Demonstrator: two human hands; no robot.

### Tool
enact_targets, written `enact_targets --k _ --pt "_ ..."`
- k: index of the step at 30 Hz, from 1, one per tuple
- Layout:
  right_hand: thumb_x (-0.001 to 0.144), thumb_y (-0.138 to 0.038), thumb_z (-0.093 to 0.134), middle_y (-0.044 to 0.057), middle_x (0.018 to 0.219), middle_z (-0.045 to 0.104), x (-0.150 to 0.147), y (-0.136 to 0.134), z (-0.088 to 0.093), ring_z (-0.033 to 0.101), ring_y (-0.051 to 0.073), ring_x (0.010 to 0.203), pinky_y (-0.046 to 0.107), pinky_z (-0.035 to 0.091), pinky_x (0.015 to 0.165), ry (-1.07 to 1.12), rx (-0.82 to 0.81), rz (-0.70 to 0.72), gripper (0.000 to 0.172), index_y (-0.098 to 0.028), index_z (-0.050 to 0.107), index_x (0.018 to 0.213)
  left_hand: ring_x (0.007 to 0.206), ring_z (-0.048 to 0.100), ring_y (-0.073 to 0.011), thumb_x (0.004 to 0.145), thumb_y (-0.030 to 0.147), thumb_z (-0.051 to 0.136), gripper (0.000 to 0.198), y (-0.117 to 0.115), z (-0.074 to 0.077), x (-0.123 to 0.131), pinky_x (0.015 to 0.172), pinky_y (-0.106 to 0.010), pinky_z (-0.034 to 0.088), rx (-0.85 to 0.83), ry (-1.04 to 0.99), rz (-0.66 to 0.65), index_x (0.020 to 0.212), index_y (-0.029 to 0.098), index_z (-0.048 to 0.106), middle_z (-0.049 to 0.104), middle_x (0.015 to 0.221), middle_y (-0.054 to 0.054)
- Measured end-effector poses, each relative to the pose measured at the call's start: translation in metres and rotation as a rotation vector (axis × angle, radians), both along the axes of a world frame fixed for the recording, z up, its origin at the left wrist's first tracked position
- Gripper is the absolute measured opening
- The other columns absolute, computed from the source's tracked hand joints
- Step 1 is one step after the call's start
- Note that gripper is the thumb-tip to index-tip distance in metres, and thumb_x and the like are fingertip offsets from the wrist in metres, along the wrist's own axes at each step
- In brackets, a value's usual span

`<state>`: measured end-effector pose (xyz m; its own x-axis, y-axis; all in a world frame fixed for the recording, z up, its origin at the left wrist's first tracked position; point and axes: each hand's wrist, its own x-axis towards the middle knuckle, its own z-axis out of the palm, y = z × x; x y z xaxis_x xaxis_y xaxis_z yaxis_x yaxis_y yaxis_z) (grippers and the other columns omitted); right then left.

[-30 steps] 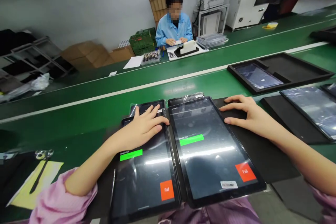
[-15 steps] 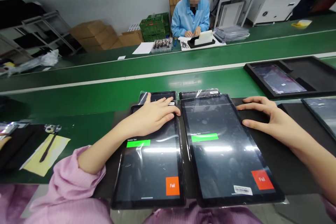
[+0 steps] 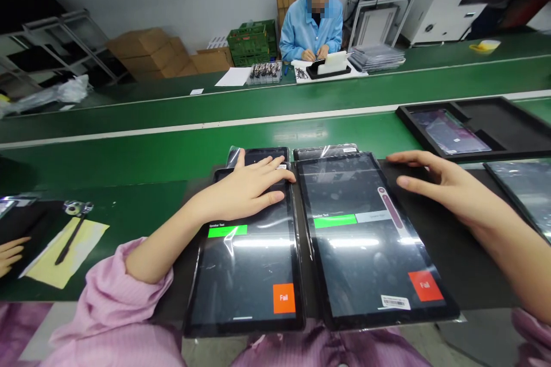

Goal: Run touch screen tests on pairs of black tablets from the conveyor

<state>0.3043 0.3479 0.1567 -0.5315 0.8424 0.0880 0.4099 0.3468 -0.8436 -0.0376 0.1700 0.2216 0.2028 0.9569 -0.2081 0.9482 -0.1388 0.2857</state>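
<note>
Two black tablets in clear film lie side by side in front of me. Across the upper part of the left tablet rests my left hand, fingers spread. Beside the upper right edge of the right tablet, my right hand is held with thumb and fingers apart, gripping nothing. Both screens read "Speaker Test", with a green bar and a red-orange "Fail" button. A volume slider and a grey block also show on the right screen. The ends of two more tablets stick out behind.
A black tray with a film-covered device stands at back right, and another tablet lies below it. Yellow paper with a dark tool lies left, near another person's hand. Across the green bench a person in blue works.
A volume slider and a grey block have appeared on the right tablet's screen. My right hand's fingers have shifted slightly up along its edge. Another person's hand shows more fully at far left.
</note>
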Motion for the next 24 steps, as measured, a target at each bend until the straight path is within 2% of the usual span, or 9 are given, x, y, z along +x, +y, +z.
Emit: enact_targets --k 3,5,8,13,16,19,24 --pt "0.087 -0.064 0.066 0.007 0.116 0.072 -0.017 -0.003 0.001 0.064 0.035 0.116 0.06 0.046 0.109 0.106 0.219 -0.108 0.039 -0.031 0.074 0.108 0.16 0.031 -0.035 0.11 0.043 0.037 0.043 0.0 0.002 0.0 0.122 -0.078 -0.009 -0.004 -0.027 0.026 0.148 0.028 0.048 0.038 0.171 -0.012" --pt "0.093 -0.06 0.06 0.008 0.106 0.072 -0.024 -0.005 -0.001 0.065 0.032 0.108 0.054 0.049 0.101 0.13 0.375 -0.113 0.036 -0.028 0.073 0.1 0.159 0.033 -0.0339 0.11 0.041 0.035 0.042 0.0 0.002 0.0 0.122 -0.079 -0.009 0.006 -0.029 0.041 0.149 0.029 0.047 0.04 0.171 -0.012" --pt "0.101 -0.054 0.053 0.008 0.099 0.071 -0.023 -0.008 -0.006 0.067 0.028 0.098 0.044 0.052 0.089 0.205 0.453 -0.038 0.034 -0.026 0.072 0.096 0.159 0.033 -0.0338 0.112 0.04 0.033 0.041 -0.001 0.0 0.001 0.122 -0.079 -0.008 0.032 0.005 0.031 0.146 0.03 0.051 0.039 0.171 -0.012" --pt "0.105 -0.05 0.048 0.009 0.1 0.071 -0.018 -0.013 -0.007 0.066 0.03 0.1 0.046 0.052 0.088 0.224 0.536 0.072 0.036 -0.026 0.073 0.098 0.158 0.036 -0.0357 0.113 0.041 0.031 0.041 -0.002 -0.004 0.003 0.12 -0.083 -0.003 0.079 0.079 -0.007 0.141 0.029 0.059 0.043 0.168 -0.015" --pt "0.106 -0.049 0.047 0.009 0.1 0.07 -0.018 -0.013 -0.007 0.066 0.032 0.1 0.049 0.052 0.087 0.224 0.536 0.08 0.033 -0.029 0.072 0.1 0.154 0.043 -0.0379 0.113 0.041 0.03 0.043 0.001 -0.007 0.006 0.121 -0.083 0.013 0.118 0.151 -0.04 0.142 0.028 0.059 0.049 0.164 -0.018" --pt "0.106 -0.048 0.046 0.009 0.1 0.07 -0.017 -0.014 -0.008 0.066 0.033 0.1 0.051 0.051 0.086 0.221 0.559 0.092 0.032 -0.031 0.072 0.101 0.145 0.054 -0.0412 0.113 0.04 0.034 0.042 0.007 -0.01 0.009 0.118 -0.077 0.031 0.151 0.272 -0.092 0.141 0.026 0.062 0.051 0.16 -0.021" --pt "0.107 -0.047 0.043 0.01 0.101 0.07 -0.012 -0.017 -0.009 0.067 0.034 0.101 0.052 0.051 0.087 0.207 0.63 0.107 0.035 -0.03 0.073 0.101 0.127 0.068 -0.0423 0.112 0.04 0.038 0.04 0.015 -0.012 0.01 0.111 -0.064 0.048 0.178 0.4 -0.23 0.13 0.022 0.068 0.046 0.163 -0.025"
